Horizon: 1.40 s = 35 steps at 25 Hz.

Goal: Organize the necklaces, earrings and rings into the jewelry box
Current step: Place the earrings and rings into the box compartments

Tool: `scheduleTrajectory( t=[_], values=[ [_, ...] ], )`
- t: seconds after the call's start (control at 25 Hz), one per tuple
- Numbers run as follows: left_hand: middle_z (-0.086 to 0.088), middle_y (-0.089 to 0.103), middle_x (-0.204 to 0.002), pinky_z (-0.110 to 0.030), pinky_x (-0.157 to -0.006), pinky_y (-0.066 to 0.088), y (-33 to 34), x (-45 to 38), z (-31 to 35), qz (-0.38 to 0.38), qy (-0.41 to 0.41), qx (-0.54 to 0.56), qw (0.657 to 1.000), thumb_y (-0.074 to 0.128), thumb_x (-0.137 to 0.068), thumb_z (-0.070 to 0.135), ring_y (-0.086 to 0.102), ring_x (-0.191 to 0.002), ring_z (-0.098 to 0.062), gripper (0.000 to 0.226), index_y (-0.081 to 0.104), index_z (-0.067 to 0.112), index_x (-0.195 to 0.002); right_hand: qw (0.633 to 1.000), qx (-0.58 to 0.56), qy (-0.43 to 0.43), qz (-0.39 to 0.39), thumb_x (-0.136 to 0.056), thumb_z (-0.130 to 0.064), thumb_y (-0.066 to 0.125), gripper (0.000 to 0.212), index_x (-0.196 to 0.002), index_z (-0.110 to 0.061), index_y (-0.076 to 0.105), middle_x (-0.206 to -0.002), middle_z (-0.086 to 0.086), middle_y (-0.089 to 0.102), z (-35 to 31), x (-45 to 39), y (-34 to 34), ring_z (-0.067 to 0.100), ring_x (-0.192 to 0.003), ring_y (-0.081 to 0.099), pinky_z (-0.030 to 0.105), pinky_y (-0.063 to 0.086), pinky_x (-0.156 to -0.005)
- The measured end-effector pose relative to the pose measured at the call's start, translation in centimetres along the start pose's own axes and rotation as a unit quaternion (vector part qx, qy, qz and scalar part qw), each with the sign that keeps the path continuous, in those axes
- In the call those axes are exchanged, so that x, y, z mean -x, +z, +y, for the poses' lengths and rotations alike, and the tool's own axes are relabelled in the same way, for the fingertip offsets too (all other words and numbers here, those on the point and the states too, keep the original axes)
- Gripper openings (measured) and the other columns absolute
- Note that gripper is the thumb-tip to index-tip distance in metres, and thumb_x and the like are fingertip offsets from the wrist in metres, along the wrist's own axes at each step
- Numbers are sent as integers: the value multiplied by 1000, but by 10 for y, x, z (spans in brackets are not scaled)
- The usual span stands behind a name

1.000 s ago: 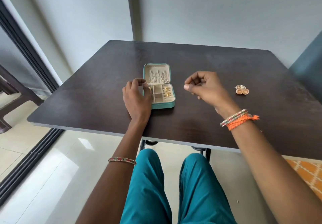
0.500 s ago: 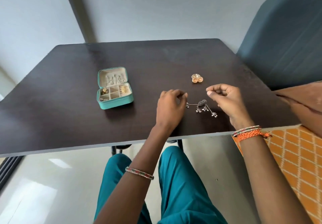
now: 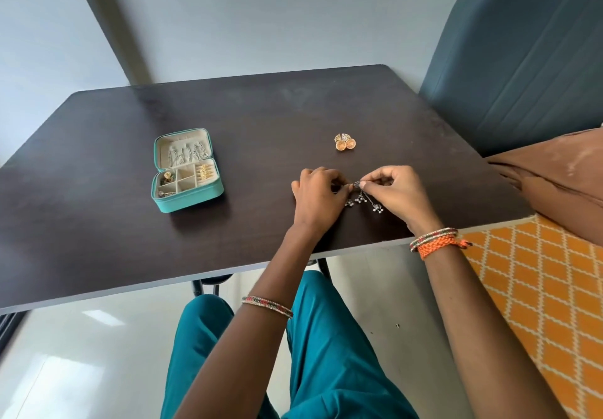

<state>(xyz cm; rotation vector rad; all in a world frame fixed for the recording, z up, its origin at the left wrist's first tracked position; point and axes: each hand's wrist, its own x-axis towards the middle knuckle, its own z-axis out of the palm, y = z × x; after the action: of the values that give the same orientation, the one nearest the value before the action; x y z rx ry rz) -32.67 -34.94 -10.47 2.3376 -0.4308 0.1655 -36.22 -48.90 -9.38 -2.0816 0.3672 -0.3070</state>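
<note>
1. Both hands have come together since half a second ago: the left hand [image 3: 318,195] and the right hand [image 3: 396,191], which stood a little apart on either side of the dark silver earring with small hanging bells [image 3: 360,197], now meet over it.
2. The right hand pinches the top of the earring between thumb and forefinger; the left hand has curled fingers that touch its left end, but I cannot tell exactly what they hold.
3. The bells hang down toward the person and rest on the dark brown wooden table [image 3: 98,157], near its front edge.
4. The small open teal jewelry box with cream lining [image 3: 187,174] lies well to the left of the hands, so the left hand is nearer to it. Its long axis runs away from the person, with the lid at the far end.
5. My judgement: the earring must travel left across the table to reach a free compartment.
6. A small group of round golden earrings [image 3: 345,142] waits just beyond the hands.
</note>
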Motion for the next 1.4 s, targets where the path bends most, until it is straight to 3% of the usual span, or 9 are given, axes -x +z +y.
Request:
scheduleTrajectory(
  t=[0.16, 0.24, 0.32, 0.44, 0.56, 0.72, 0.96, 1.12, 1.4],
  values=[
    [12, 66, -75, -35, -83, 45, -10, -3, -2, -8, -55, 158, 986, 68, -83, 31, 61, -84, -12, 8, 68, 27, -77, 1000, -27, 0, -4, -81, -16, 70, 5, -77, -16, 72, -71, -3, 68, -6, 2, 2, 7, -66, 59, 19, 45, -59],
    [5, 67, -71, -28, -72, 49, -19, -2, -2, -7, -71, 267, 961, 71, -83, 24, 59, -67, -8, 8, 69, 23, -75, 996, -89, 14, -16, -83, -16, 69, 6, -78, -16, 71, -71, -3, 67, -12, 5, 0, 5, -68, 59, 16, 45, -60],
    [-4, 68, -73, -25, -68, 47, -32, 2, 0, 1, -72, 352, 933, 71, -83, 16, 57, -68, -11, 8, 70, 16, -76, 988, -145, 24, -36, -85, -17, 67, 7, -78, -18, 70, -73, -5, 65, -20, 9, -1, 5, -72, 58, 17, 45, -61],
    [-2, 68, -75, -12, -67, 48, -54, 9, 7, 15, -68, 429, 901, 69, -84, 8, 61, -69, -4, 5, 69, 9, -79, 974, -219, 7, -60, -86, -13, 65, 11, -77, -17, 68, -78, 1, 65, -40, 15, -1, 12, -82, 61, 25, 48, -72],
    [-1, 69, -78, -9, -62, 45, -78, 17, 12, 25, -70, 463, 883, 67, -85, 9, 63, -68, 0, 8, 66, 12, -78, 954, -283, -22, -96, -90, -6, 59, 14, -79, -13, 63, -85, 7, 66, -69, 22, -1, 17, -83, 66, 30, 51, -82],
    [2, 70, -72, -26, -71, 50, -109, 34, 15, 28, -59, 493, 868, 65, -87, 12, 60, -69, -11, 5, 67, 13, -82, 946, -293, -66, -125, -92, -5, 55, 17, -79, -14, 58, -82, 8, 69, -103, 35, 3, 23, -81, 70, 26, 54, -72],
    [4, 69, -68, -18, -67, 52, -145, 63, 19, 114, -65, 485, 865, 65, -86, 11, 61, -63, -5, 6, 67, 14, -81, 931, -322, -118, -126, -91, -3, 57, 13, -83, -13, 60, -77, 8, 69, -133, 62, 23, 20, -71, 69, 33, 56, -75],
    [-5, 73, -75, -17, -68, 55, -158, 75, 16, 142, -83, 493, 854, 66, -85, 7, 67, -69, -12, 6, 68, 2, -87, 939, -288, -149, -115, -89, -6, 61, 13, -93, -15, 70, -88, 10, 73, -139, 70, 37, 20, -83, 70, 34, 56, -81],
    [-4, 73, -72, -26, -64, 57, -168, 86, 11, 149, -115, 496, 847, 61, -90, 13, 68, -60, -12, 8, 63, 15, -82, 926, -316, -111, -172, -89, -4, 61, 15, -97, -13, 70, -87, 7, 75, -146, 82, 43, 18, -83, 72, 31, 59, -77]
  ],
)
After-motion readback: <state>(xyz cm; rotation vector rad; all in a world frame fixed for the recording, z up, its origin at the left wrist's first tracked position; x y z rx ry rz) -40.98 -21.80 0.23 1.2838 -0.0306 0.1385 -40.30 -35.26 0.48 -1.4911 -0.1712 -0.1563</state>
